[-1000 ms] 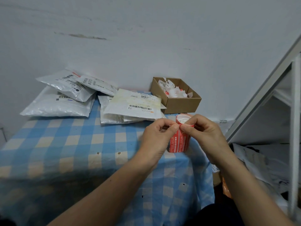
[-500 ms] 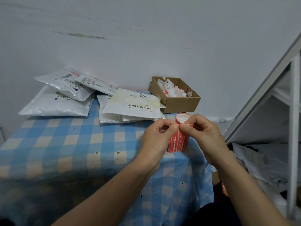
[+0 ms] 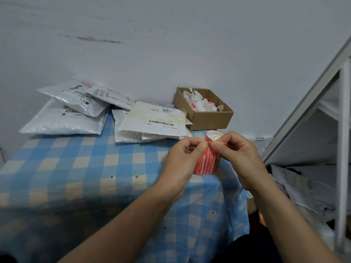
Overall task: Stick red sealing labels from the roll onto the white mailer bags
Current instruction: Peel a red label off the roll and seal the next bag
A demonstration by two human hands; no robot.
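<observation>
Nearest me, both forearms reach in over the table's front edge. My left hand [image 3: 182,158] has thumb and forefinger pinched at the top edge of the roll of red sealing labels [image 3: 208,165]. My right hand [image 3: 240,154] pinches the same rim from the other side, with the roll held just above the blue checked tablecloth [image 3: 76,158].

To do this well I'd steady the roll with the right, lift one corner with a nail, and peel slowly so the label doesn't curl onto itself. Whether a corner has lifted I can't tell, since fingertips cover it.

Beyond lie the white mailer bags [image 3: 152,128] in two loose piles, their flaps hard to make out. Behind them a cardboard box [image 3: 210,120] of crumpled white scraps sits by the wall.
</observation>
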